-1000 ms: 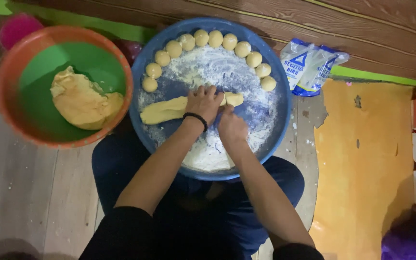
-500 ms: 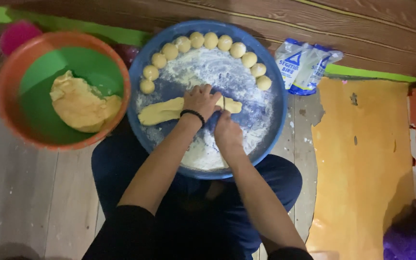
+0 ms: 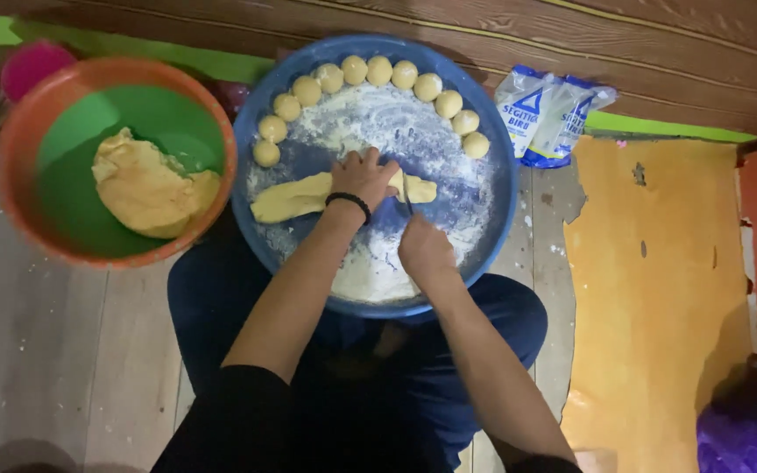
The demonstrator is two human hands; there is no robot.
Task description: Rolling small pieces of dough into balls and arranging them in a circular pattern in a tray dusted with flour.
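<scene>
Lap: I see my dark blue trousers (image 3: pixel 492 333) nearest the camera, with the blue tray (image 3: pixel 499 219) resting across them.
Right hand: my right hand (image 3: pixel 425 250) is closed around a thin blade (image 3: pixel 406 194) whose tip meets the dough roll (image 3: pixel 295 197) near its right end.
Left hand: my left hand (image 3: pixel 363 175) lies flat and spread on top of the dough roll, pressing it down; a black band (image 3: pixel 349 201) circles the wrist.
Dough roll: long and yellow, it lies crosswise on the floured middle of the tray.
Dough balls: small round dough balls (image 3: pixel 380 70) sit in an arc along the tray's far rim.
Left side: an orange bowl (image 3: pixel 19 140) with a green inside stands on the wooden floor (image 3: pixel 37 368), touching the tray, and holds a dough lump (image 3: pixel 146 186).
Far right: a white and blue bag (image 3: pixel 549 114) lies beyond the tray by the wall.
Right: an orange mat (image 3: pixel 659 289) covers the floor.
</scene>
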